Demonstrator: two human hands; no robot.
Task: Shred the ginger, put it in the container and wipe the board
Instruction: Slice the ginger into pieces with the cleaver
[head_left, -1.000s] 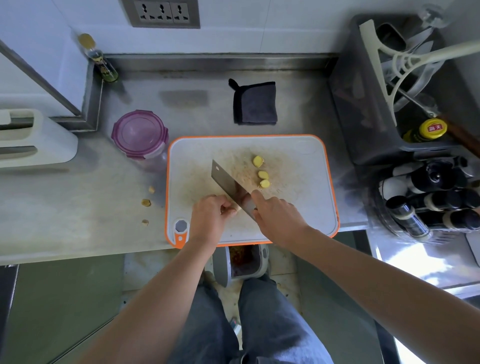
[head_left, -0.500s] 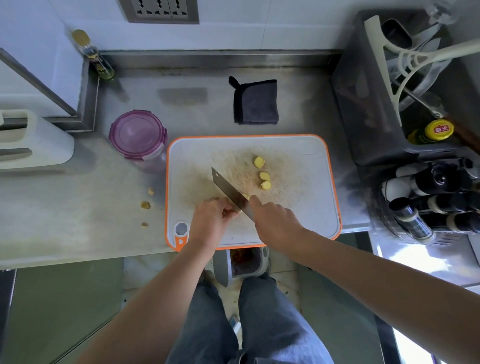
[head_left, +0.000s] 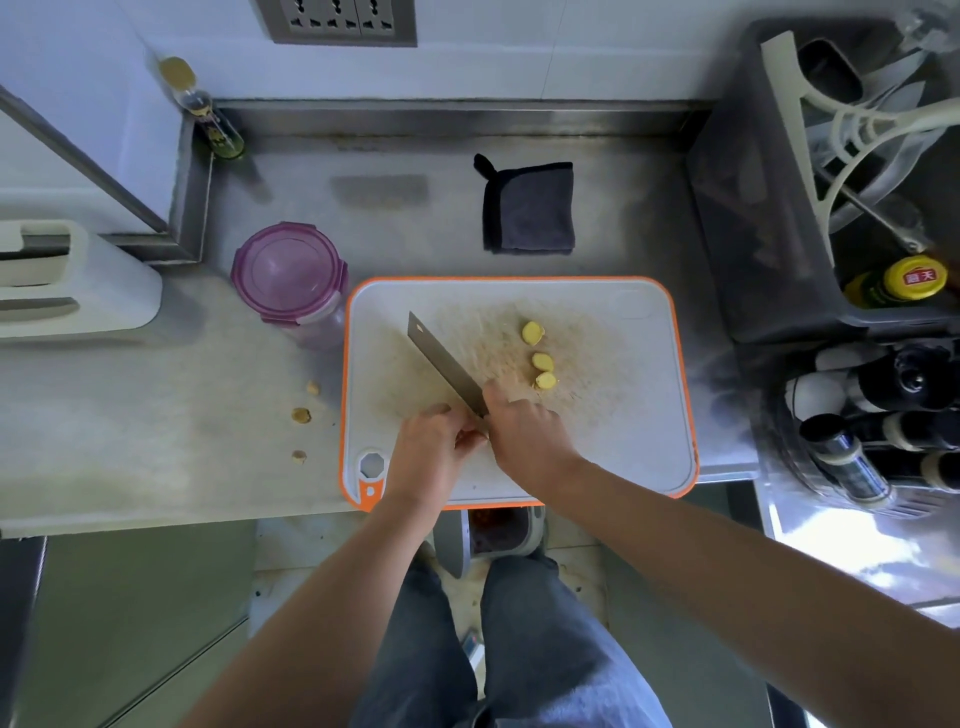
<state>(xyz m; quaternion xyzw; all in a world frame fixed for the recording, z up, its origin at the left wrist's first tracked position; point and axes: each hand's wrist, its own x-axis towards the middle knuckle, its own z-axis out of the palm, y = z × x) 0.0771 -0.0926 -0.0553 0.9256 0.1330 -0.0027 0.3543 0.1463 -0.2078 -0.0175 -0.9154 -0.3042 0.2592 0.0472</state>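
Observation:
A white cutting board with an orange rim lies on the steel counter. Three yellow ginger slices sit on its stained middle. My right hand grips the handle of a cleaver, whose blade points up and left across the board. My left hand has its fingers curled against the blade's left side near the heel; whatever piece it holds is hidden under the fingers. A round container with a purple lid stands left of the board. A dark folded cloth lies behind the board.
Three small ginger scraps lie on the counter left of the board. A white knife block is at far left, a small bottle in the back corner. A dark utensil rack and bottles crowd the right. An open bin is below the counter edge.
The cleaver blade has dropped slightly and shifted between frames while both hands stayed at the near middle of the board. The ginger slices have not moved.

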